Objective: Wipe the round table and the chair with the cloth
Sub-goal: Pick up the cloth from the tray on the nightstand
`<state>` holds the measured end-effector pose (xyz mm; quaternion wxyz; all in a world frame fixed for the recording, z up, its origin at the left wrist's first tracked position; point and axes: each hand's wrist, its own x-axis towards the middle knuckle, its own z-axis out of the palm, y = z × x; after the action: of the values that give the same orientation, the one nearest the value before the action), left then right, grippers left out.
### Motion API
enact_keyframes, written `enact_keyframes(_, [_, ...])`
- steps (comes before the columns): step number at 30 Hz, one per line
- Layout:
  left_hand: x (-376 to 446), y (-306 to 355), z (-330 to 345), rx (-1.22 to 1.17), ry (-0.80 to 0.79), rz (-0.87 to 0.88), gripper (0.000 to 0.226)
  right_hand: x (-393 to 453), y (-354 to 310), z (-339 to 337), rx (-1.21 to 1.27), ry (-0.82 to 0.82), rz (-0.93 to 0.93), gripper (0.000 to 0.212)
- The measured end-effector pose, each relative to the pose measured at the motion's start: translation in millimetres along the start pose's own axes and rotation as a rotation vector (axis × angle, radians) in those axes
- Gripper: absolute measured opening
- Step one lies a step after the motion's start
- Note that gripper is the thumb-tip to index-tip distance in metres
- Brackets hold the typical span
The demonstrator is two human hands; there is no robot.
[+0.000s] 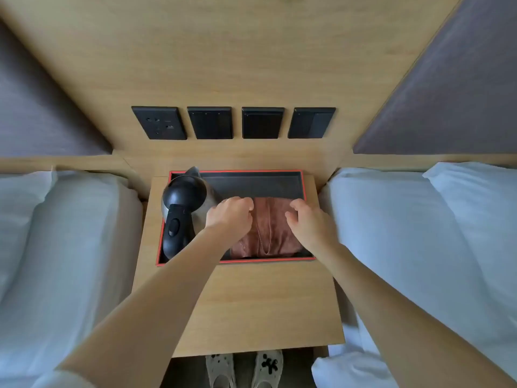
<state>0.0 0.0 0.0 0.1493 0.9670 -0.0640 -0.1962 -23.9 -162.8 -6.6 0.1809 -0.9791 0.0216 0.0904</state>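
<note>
A black kettle point(183, 211) crowds the red-rimmed tray's point(306, 186) left edge. Beside it, the left hand point(230, 215) and right hand point(306, 219) grip the plush brown cloth point(267, 228).

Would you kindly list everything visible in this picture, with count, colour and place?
cloth: one, brown, folded in the tray's right half
tray: one, black with red rim, on the bedside table
kettle: one, black and silver, tray's left end
bedside table: one, light wood, between the beds
wall panels: four, black, on the wood wall above
beds: two, white linen, either side
slippers: two, pale patterned, under the table
left hand: fingers curled onto the cloth's left edge
right hand: fingers curled at the cloth's right edge
</note>
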Motion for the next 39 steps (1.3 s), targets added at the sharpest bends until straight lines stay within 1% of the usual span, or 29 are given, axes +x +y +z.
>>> enact_keyframes(3, [9, -4, 8, -0.031, 0.002, -0.039, 0.034, 13, 4, 13, 0.054, 0.011, 0.027, 0.036])
enact_keyframes(5, [16, -7, 16, -0.099, -0.014, -0.107, 0.037, 21, 5, 23, 0.107, -0.043, 0.077, 0.04])
enact_keyframes(8, [30, -15, 36, -0.252, -0.017, -0.235, 0.054, 34, 16, 45, 0.176, -0.078, 0.146, 0.051])
enact_keyframes(10, [38, -19, 54, -0.333, -0.041, -0.288, 0.066, 42, 27, 63, 0.205, -0.115, 0.206, 0.061])
enact_keyframes(13, [46, -22, 83, -0.369, -0.102, -0.32, 0.077, 51, 41, 89, 0.241, -0.158, 0.287, 0.073])
enact_keyframes(16, [50, -23, 111, -0.419, -0.136, -0.359, 0.089, 54, 49, 110, 0.263, -0.167, 0.344, 0.082])
enact_keyframes(19, [53, -21, 129, -0.455, -0.111, -0.429, 0.096, 55, 50, 125, 0.278, -0.177, 0.42, 0.09])
enact_keyframes(21, [56, -17, 136, -0.457, -0.065, -0.462, 0.1, 55, 48, 136, 0.228, -0.155, 0.451, 0.088])
enact_keyframes(22, [57, -15, 138, -0.504, -0.042, -0.493, 0.101, 55, 48, 140, 0.22, -0.135, 0.476, 0.084])
enact_keyframes(24, [63, -13, 140, -0.701, -0.021, -0.584, 0.094, 58, 46, 141, 0.346, -0.098, 0.588, 0.072])
enact_keyframes(26, [67, -13, 137, -0.878, -0.064, -0.642, 0.069, 60, 42, 131, 0.54, -0.106, 0.681, 0.054])
enact_keyframes(27, [69, -13, 133, -0.911, -0.089, -0.628, 0.052, 60, 41, 125, 0.591, -0.132, 0.669, 0.047])
enact_keyframes(29, [68, -11, 121, -0.912, -0.07, -0.573, 0.021, 57, 36, 111, 0.632, -0.143, 0.581, 0.044])
enact_keyframes(30, [67, -8, 112, -0.918, -0.032, -0.552, 0.014, 55, 33, 102, 0.652, -0.111, 0.531, 0.044])
enact_keyframes(34, [58, 14, 58, -0.993, 0.14, -0.434, 0.022, 55, 10, 51, 0.78, 0.065, 0.398, 0.032])
enact_keyframes(37, [47, 36, 1, -1.11, 0.244, -0.328, 0.031, 57, -12, -1, 0.851, 0.194, 0.336, 0.039])
enact_keyframes(39, [36, 51, -42, -1.182, 0.324, -0.234, 0.035, 56, -27, -42, 0.909, 0.273, 0.264, 0.038])
